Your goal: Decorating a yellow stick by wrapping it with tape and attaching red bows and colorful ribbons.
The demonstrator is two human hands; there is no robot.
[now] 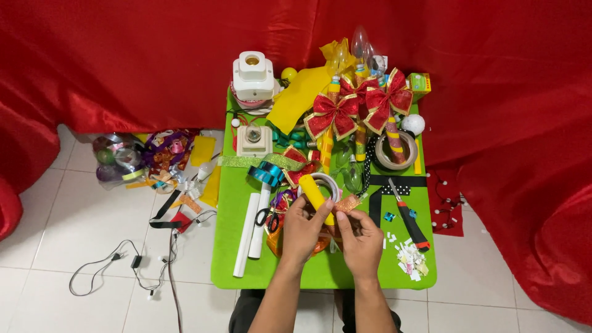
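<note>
My left hand (302, 231) grips a yellow tube (314, 194), held upright and tilted a little to the left over the green table (237, 209). My right hand (361, 237) pinches a strip of orange glitter ribbon (347, 204) against the tube's right side. Behind the tube lies a roll of clear tape (328, 180). Black-handled scissors (266, 217) lie just left of my left hand.
Red bows (361, 108) on decorated sticks stand at the back. A utility knife (407, 216) and paper scraps (412, 258) lie to the right, two white tubes (251, 228) to the left. A white lamp base (253, 77) sits at the back left. Ribbons and wires litter the floor.
</note>
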